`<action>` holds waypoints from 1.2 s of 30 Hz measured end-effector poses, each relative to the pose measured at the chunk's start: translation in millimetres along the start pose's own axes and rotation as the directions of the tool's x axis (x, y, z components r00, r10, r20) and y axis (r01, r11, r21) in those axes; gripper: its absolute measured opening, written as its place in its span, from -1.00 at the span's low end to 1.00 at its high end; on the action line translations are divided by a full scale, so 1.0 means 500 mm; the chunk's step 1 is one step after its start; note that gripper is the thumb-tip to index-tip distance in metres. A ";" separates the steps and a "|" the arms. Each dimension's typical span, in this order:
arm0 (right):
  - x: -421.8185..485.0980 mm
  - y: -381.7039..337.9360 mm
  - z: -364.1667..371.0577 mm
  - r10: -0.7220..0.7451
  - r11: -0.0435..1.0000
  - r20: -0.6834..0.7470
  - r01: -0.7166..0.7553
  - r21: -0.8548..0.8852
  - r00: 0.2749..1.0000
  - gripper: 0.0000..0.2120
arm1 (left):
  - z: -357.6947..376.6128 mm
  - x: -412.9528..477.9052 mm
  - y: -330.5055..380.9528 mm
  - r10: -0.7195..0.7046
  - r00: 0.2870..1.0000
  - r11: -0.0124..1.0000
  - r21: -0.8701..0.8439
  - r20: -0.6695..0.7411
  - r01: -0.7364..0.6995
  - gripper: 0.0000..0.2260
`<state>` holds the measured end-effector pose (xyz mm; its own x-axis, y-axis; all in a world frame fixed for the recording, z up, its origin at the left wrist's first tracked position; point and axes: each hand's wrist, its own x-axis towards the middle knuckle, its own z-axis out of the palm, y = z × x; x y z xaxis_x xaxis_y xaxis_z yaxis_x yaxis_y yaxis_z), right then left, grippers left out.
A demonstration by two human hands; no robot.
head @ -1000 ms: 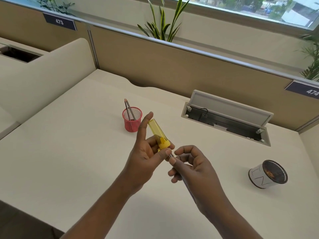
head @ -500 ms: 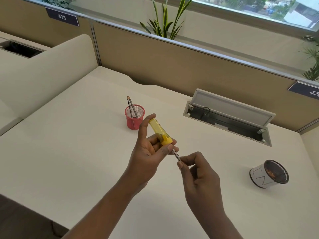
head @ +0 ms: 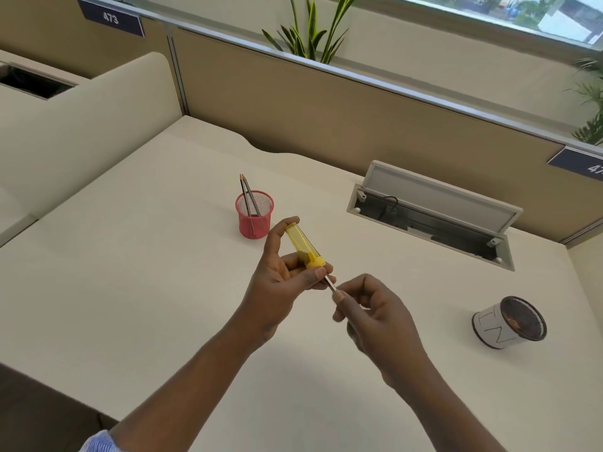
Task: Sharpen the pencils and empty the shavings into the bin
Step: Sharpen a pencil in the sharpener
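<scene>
My left hand (head: 280,282) holds a yellow see-through tube sharpener (head: 303,246) above the middle of the desk, tilted up and away. A thin grey pencil (head: 330,284) sticks out of the sharpener's lower end, and my right hand (head: 375,318) pinches it just below; most of the pencil is hidden by that hand. A pink mesh cup (head: 255,215) behind my hands has two pencils (head: 249,197) standing in it, points up. A small white bin (head: 509,322) with a dark inside lies tipped on its side at the right.
The cream desk (head: 130,288) is bounded by a tan partition (head: 326,102) at the back and a cream divider (head: 81,125) at the left. An open cable hatch (head: 434,213) with a raised lid is set in the desk at back right.
My right hand has slid down the pencil, away from the sharpener, so a short length of pencil shows between my hands. The left hand has kept its grip on the sharpener.
</scene>
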<state>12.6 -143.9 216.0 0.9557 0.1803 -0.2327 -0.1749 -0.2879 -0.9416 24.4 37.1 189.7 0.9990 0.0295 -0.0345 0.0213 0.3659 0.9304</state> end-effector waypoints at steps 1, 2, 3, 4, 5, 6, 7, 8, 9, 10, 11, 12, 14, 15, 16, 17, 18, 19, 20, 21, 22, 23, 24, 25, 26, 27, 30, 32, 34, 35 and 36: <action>0.001 0.006 0.005 -0.163 0.962 -0.069 0.143 -0.233 0.984 -0.90 | 0.004 0.000 -0.004 0.002 1.000 1.000 0.016 -0.031 -0.002 -0.27; 0.001 0.012 0.010 -0.308 0.870 -0.093 0.241 -0.430 0.947 -0.89 | 0.007 -0.001 -0.009 0.007 0.998 1.000 0.031 -0.058 -0.005 -0.27; 0.003 0.016 0.016 -0.418 0.773 -0.099 0.296 -0.560 0.903 -0.87 | 0.011 -0.001 -0.014 0.013 0.997 0.999 0.041 -0.078 -0.010 -0.28; 0.002 0.018 0.021 -0.493 0.698 -0.096 0.328 -0.636 0.865 -0.87 | 0.013 -0.002 -0.019 0.020 0.996 0.999 0.047 -0.092 -0.015 -0.30; 0.002 0.019 0.026 -0.543 0.647 -0.093 0.345 -0.680 0.835 -0.86 | 0.015 -0.002 -0.023 0.025 0.994 0.999 0.047 -0.105 -0.021 -0.31; 0.002 0.022 0.028 -0.570 0.621 -0.088 0.359 -0.697 0.817 -0.84 | 0.017 -0.001 -0.026 0.029 0.993 0.999 0.044 -0.116 -0.024 -0.32; 0.004 0.023 0.027 -0.577 0.621 -0.081 0.372 -0.690 0.813 -0.83 | 0.017 0.000 -0.027 0.030 0.992 0.999 0.036 -0.119 -0.026 -0.32; 0.006 0.022 0.025 -0.556 0.657 -0.084 0.375 -0.654 0.827 -0.83 | 0.016 0.000 -0.027 0.030 0.993 0.999 0.025 -0.113 -0.027 -0.32; 0.008 0.018 0.021 -0.499 0.736 -0.098 0.361 -0.573 0.861 -0.83 | 0.014 0.000 -0.025 0.030 0.995 1.000 0.011 -0.098 -0.029 -0.32; 0.012 0.013 0.014 -0.386 0.851 -0.102 0.311 -0.423 0.917 -0.83 | 0.011 -0.001 -0.022 0.030 0.997 1.000 -0.004 -0.076 -0.030 -0.31; 0.016 0.006 0.006 -0.233 0.955 -0.067 0.215 -0.205 0.970 -0.81 | 0.007 -0.001 -0.018 0.026 0.998 0.999 -0.017 -0.051 -0.027 -0.31; 0.019 -0.001 -0.002 -0.066 0.997 0.017 0.065 0.030 0.998 -0.81 | 0.004 -0.002 -0.013 0.022 0.999 0.999 -0.026 -0.023 -0.023 -0.31; 0.022 -0.010 -0.016 0.143 0.931 0.219 -0.206 0.300 0.965 -0.81 | 0.000 -0.001 -0.004 0.017 1.000 1.000 -0.025 0.025 -0.016 -0.31; 0.022 -0.012 -0.019 0.173 0.906 0.275 -0.262 0.333 0.946 -0.79 | 0.000 0.000 -0.002 0.015 0.999 1.000 -0.017 0.033 -0.015 -0.30; 0.023 -0.014 -0.020 0.177 0.906 0.293 -0.272 0.325 0.940 -0.77 | 0.001 0.000 -0.001 0.014 1.000 1.000 -0.008 0.025 -0.014 -0.30; 0.024 -0.015 -0.019 0.164 0.929 0.270 -0.241 0.281 0.949 -0.75 | 0.002 0.000 0.000 0.015 1.000 1.000 0.003 0.006 -0.015 -0.30; 0.025 -0.015 -0.014 0.129 0.966 0.213 -0.172 0.195 0.968 -0.75 | 0.004 0.000 -0.001 0.017 1.000 1.000 0.017 -0.021 -0.016 -0.29; 0.026 -0.015 -0.008 0.065 0.995 0.135 -0.075 0.072 0.989 -0.79 | 0.005 0.000 -0.003 0.020 0.998 0.999 0.036 -0.052 -0.018 -0.29; 0.025 -0.014 0.000 -0.026 0.997 0.052 0.030 -0.073 0.998 -0.83 | 0.006 -0.001 -0.006 0.024 0.996 0.998 0.060 -0.085 -0.019 -0.29; 0.025 -0.011 0.008 -0.134 0.968 -0.017 0.127 -0.216 0.991 -0.87 | 0.007 -0.001 -0.009 0.028 0.993 0.996 0.086 -0.118 -0.018 -0.29; 0.025 -0.007 0.017 -0.235 0.923 -0.064 0.202 -0.326 0.970 -0.89 | 0.009 -0.001 -0.013 0.032 0.989 0.994 0.107 -0.146 -0.016 -0.29; 0.024 -0.003 0.026 -0.322 0.873 -0.090 0.258 -0.414 0.943 -0.89 | 0.012 -0.001 -0.016 0.035 0.985 0.992 0.122 -0.166 -0.015 -0.30; 0.024 0.001 0.032 -0.399 0.814 -0.101 0.301 -0.496 0.912 -0.87 | 0.015 0.000 -0.019 0.041 0.982 0.991 0.132 -0.182 -0.017 -0.30; 0.026 0.004 0.038 -0.470 0.748 -0.099 0.336 -0.572 0.877 -0.86 | 0.018 0.001 -0.021 0.048 0.980 0.990 0.138 -0.194 -0.021 -0.31; 0.027 0.006 0.041 -0.524 0.692 -0.091 0.360 -0.626 0.847 -0.84 | 0.020 0.001 -0.023 0.054 0.978 0.990 0.141 -0.203 -0.026 -0.31; 0.030 0.008 0.043 -0.560 0.653 -0.080 0.380 -0.655 0.825 -0.83 | 0.022 0.001 -0.024 0.058 0.976 0.990 0.140 -0.210 -0.028 -0.32; 0.039 0.009 0.040 -0.544 0.702 -0.073 0.406 -0.585 0.836 -0.80 | 0.018 0.004 -0.022 0.059 0.978 0.992 0.119 -0.201 -0.035 -0.31; 0.049 0.004 0.028 -0.336 0.910 -0.068 0.306 -0.279 0.939 -0.77 | 0.013 0.009 -0.016 0.059 0.987 0.995 0.082 -0.148 -0.047 -0.30; 0.057 -0.010 0.011 -0.034 0.987 0.106 0.017 0.161 0.994 -0.71 | 0.006 0.012 -0.006 0.068 0.995 0.997 0.053 -0.077 -0.064 -0.28; 0.059 -0.017 0.002 0.052 0.956 0.205 -0.108 0.272 0.977 -0.69 | 0.003 0.014 -0.002 0.071 0.996 0.996 0.052 -0.049 -0.069 -0.27; 0.060 -0.022 -0.004 0.089 0.939 0.265 -0.170 0.300 0.960 -0.69 | 0.000 0.014 0.001 0.073 0.997 0.996 0.060 -0.032 -0.071 -0.27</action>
<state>43.8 -137.2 219.8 0.8391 0.3969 -0.3720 -0.3979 -0.0186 -0.9172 31.5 37.5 190.2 0.9960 0.0861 0.0218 -0.0473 0.3066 0.9507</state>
